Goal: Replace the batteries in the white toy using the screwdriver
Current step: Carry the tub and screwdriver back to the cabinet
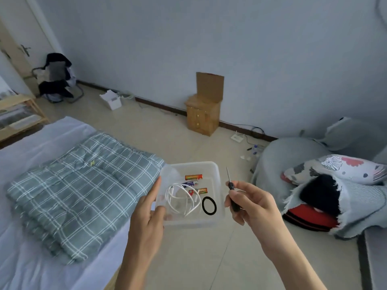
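My left hand (149,208) grips the left wall of a clear plastic box (216,178) and holds it in the air over the floor. Inside lie three batteries (193,176), a coiled white cable (180,197) and a black ring (209,205). To the right of the box, my right hand (249,204) is closed around the black handle of a small screwdriver (230,185), its thin shaft pointing up and away. No white toy is in view.
A bed with a white sheet and a folded green plaid blanket (83,185) fills the left. A grey beanbag (293,162) with a floral pillow and clothes sits right. A small wooden cabinet (202,116) stands by the far wall. Tiled floor lies below.
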`<control>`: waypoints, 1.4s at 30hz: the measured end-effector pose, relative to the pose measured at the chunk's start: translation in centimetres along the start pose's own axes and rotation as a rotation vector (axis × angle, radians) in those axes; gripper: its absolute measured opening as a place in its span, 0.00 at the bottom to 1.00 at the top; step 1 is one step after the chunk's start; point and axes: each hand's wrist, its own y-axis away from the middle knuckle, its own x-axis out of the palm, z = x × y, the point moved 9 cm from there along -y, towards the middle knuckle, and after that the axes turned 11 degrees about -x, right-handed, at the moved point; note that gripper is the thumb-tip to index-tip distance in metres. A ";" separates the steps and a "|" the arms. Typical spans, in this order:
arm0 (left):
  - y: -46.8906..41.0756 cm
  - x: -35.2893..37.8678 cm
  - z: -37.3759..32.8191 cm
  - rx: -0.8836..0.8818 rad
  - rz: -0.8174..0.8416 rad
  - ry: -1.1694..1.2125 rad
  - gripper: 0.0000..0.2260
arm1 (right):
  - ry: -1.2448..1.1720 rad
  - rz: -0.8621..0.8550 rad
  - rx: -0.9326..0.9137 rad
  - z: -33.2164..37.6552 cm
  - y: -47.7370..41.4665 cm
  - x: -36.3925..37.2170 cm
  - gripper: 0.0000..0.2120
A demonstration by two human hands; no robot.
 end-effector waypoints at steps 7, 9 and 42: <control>-10.0 1.4 -2.7 -0.021 0.033 0.006 0.32 | 0.005 -0.056 0.021 -1.9 -8.6 0.8 0.09; -13.0 2.2 -3.4 -0.019 0.046 0.005 0.32 | 0.001 -0.059 0.030 -2.6 -11.7 0.9 0.09; -76.8 18.9 -23.0 -0.020 -0.022 0.106 0.32 | -0.024 -0.125 -0.064 -5.5 -79.8 -2.3 0.07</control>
